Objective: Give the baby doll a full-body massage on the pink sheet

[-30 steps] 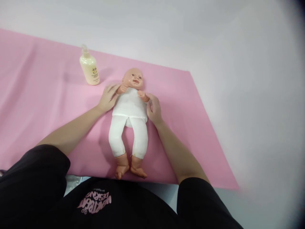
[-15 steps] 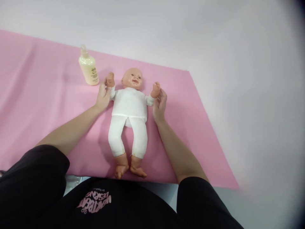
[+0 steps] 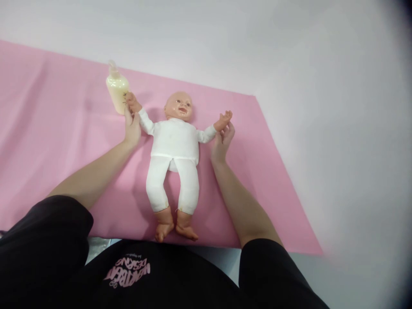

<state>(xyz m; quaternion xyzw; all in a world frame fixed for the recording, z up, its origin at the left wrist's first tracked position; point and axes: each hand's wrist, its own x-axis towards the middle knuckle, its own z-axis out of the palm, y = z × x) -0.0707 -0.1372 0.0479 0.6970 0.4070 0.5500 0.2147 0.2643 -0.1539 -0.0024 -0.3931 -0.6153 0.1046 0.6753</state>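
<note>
A baby doll in white top and white leggings lies on its back on a pink mat, head away from me. My left hand holds the doll's arm stretched out to the left, beside a cream pump bottle. My right hand holds the doll's other arm out to the right by its wrist. Both doll arms are spread wide.
The pink mat lies on a white surface that runs along the back and right. The doll's bare feet lie near the mat's front edge, close to my black shirt.
The doll's arms went from folded on its chest to raised, then spread out sideways. My hands moved outward with them; my left hand now reaches the bottle.
</note>
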